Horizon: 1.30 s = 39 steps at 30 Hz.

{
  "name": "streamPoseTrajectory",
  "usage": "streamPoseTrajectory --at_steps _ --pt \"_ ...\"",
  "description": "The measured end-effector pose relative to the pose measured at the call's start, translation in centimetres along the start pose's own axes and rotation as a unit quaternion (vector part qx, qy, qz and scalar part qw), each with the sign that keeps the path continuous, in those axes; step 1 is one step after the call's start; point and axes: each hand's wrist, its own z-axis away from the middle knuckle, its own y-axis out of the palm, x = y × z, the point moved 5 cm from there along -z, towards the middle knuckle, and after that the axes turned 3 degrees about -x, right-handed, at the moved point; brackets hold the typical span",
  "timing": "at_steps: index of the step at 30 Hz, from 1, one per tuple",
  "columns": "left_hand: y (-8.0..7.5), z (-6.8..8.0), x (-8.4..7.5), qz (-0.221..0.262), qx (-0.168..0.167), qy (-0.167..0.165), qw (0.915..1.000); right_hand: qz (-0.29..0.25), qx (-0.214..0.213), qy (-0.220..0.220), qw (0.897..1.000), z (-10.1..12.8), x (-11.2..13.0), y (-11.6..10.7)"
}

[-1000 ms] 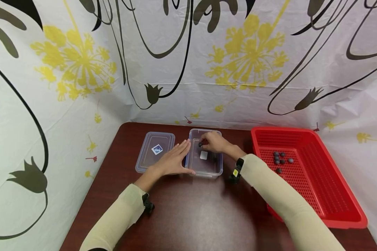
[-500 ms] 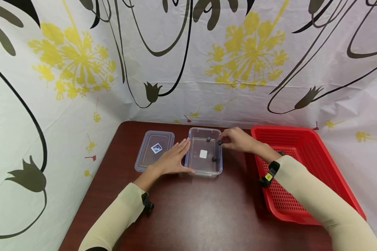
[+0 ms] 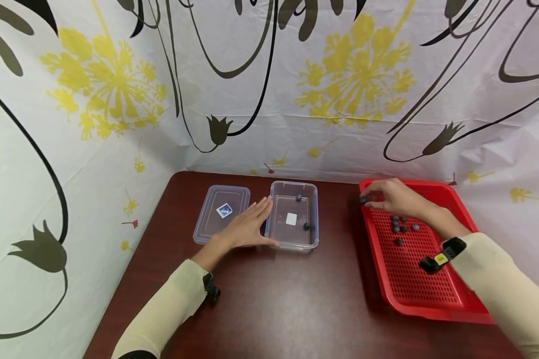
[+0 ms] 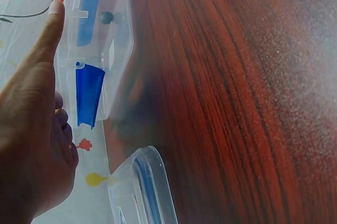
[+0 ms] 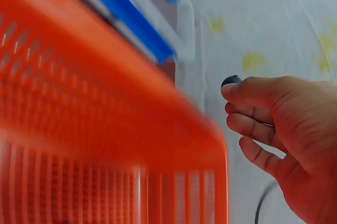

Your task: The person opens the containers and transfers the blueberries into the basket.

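Right hand (image 3: pixel 397 199) moved over red basket (image 3: pixel 471 299), fingers (image 5: pixel 247 89) pinching a dark ball (image 5: pixel 230 80).

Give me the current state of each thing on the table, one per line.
clear container: open, upright, two dark balls inside.
lid: off, flat on the table beside the container.
red basket: upright, several dark balls inside.
left hand: fingers straight, resting against the container's side.
right hand: over the basket's far corner, pinching a dark ball.
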Motion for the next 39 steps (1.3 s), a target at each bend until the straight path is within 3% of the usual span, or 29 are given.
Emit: streamPoseTrajectory --at_steps 7,19,30,39 --pt "0.0 0.2 0.2 0.006 0.005 -0.005 1.0 0.033 -0.001 0.037 0.999 4.6 -5.1 -1.1" --pt "-0.1 0.3 0.2 0.009 -0.003 -0.001 1.0 0.036 0.09 0.162 0.982 10.4 -11.4 1.0" --pt "-0.1 0.2 0.0 0.003 0.002 -0.003 1.0 0.015 0.107 0.207 0.972 11.9 -12.7 2.7" --pt "0.0 0.2 0.0 0.003 0.003 -0.006 1.0 0.016 0.086 0.188 0.978 11.8 -12.3 2.6"
